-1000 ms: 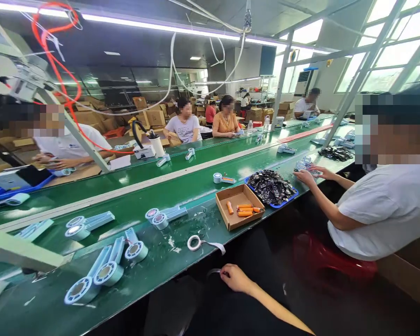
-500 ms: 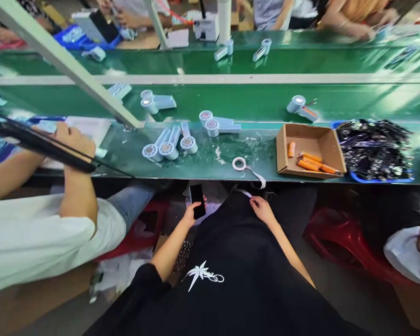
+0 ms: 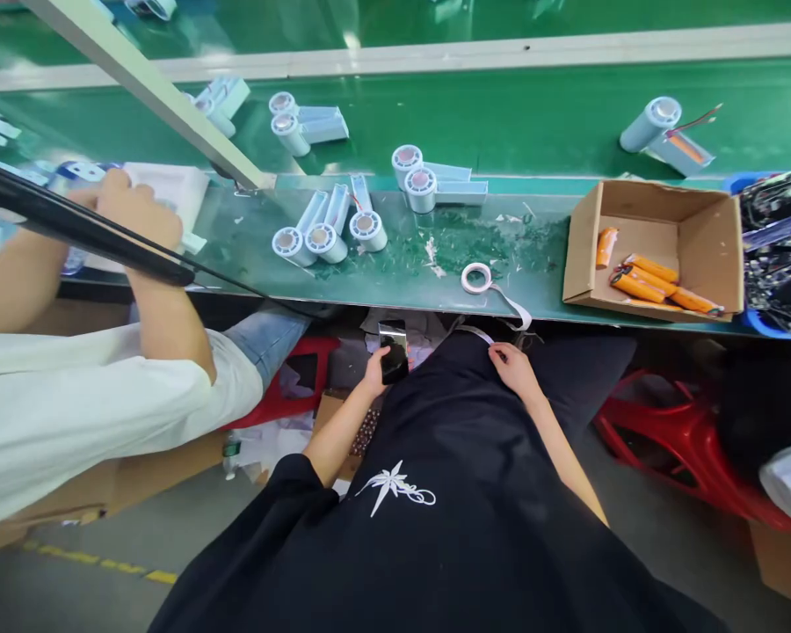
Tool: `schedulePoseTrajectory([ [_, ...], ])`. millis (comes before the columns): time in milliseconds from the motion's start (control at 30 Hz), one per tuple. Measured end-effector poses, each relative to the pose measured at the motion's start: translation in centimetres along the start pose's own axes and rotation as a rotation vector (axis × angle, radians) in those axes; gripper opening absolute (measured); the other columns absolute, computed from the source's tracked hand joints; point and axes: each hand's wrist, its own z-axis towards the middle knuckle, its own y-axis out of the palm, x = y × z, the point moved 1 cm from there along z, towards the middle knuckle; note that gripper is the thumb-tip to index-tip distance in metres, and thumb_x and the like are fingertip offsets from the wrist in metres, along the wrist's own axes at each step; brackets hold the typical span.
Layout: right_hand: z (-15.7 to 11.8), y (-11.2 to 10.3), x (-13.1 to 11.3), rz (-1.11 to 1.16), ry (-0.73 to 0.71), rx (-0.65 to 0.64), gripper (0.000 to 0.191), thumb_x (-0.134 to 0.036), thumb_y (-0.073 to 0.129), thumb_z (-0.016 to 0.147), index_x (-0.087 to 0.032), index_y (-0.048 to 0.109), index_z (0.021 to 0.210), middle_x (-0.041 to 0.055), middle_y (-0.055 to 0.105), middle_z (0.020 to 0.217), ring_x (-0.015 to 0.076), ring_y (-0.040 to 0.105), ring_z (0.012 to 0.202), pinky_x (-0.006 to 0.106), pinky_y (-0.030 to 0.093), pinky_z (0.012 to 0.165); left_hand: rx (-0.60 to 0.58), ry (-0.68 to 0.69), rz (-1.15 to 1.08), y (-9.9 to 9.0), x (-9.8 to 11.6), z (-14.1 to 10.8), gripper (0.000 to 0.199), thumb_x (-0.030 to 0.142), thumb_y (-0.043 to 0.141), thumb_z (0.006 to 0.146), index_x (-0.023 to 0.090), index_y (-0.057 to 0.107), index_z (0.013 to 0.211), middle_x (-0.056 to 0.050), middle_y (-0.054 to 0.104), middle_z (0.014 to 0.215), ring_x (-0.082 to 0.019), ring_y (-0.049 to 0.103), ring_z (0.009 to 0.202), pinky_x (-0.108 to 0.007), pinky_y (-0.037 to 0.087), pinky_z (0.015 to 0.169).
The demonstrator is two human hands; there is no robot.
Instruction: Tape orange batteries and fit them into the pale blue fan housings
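Below the bench edge, my left hand (image 3: 377,371) is closed around a black smartphone (image 3: 394,356), thumb along its side. My right hand (image 3: 515,367) rests on my lap with the fingertips pinched on a narrow white strip (image 3: 475,333). Just above it on the bench lies a roll of white tape (image 3: 475,279), its loose tail (image 3: 515,309) hanging over the edge. Left of the roll are several light-blue plastic housings (image 3: 326,242) with round heads and slim handles. Nothing on the bench is touched by either hand.
At right, a cardboard box (image 3: 584,251) holds orange wrapped cylinders (image 3: 642,283), beside a blue tray (image 3: 781,325) of dark wired parts. More housings (image 3: 652,125) lie on the green belt (image 3: 501,114). A co-worker's arm (image 3: 171,308) and a pale slanted post (image 3: 151,88) stand left.
My view has tilted down and come closer, so the bench things look larger and the far workers are out of frame. Both hands keep the same holds; the phone screen now shows a reflection.
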Motion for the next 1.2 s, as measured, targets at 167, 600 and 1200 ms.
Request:
schedulePoseTrajectory([
  [167,0.0,-0.2,0.1,0.001,0.009,-0.01,0.031,-0.042,0.055,0.098,-0.02,0.076,0.1,0.013,0.076,0.114,0.0256,0.071,0.095,0.042,0.06,0.089,0.012,0.0,-0.014,-0.3,-0.2,-0.3,0.052,0.037,0.059,0.085,0.006,0.068,0.126,-0.016,0.079,0.103,-0.03,0.076,0.098,-0.043,0.062,0.091],
  [600,0.0,-0.4,0.2,0.021,0.031,-0.012,0.033,-0.044,0.055,0.097,-0.02,0.077,0.099,0.0136,0.077,0.112,0.0246,0.07,0.088,0.038,0.059,0.078,0.001,-0.024,0.033,-0.9,-0.8,0.8,0.049,0.03,0.068,0.076,0.006,0.072,0.118,-0.017,0.08,0.102,-0.032,0.077,0.089,-0.043,0.063,0.08],
  [1200,0.2,-0.4,0.2,0.028,0.025,-0.028,0.033,-0.044,0.056,0.096,-0.019,0.077,0.099,0.0139,0.077,0.112,0.0249,0.071,0.089,0.039,0.06,0.081,-0.005,0.067,0.259,-0.5,-0.9,0.4,0.065,0.017,0.091,0.056,0.011,0.072,0.117,-0.015,0.078,0.117,-0.027,0.077,0.091,-0.04,0.063,0.084],
])
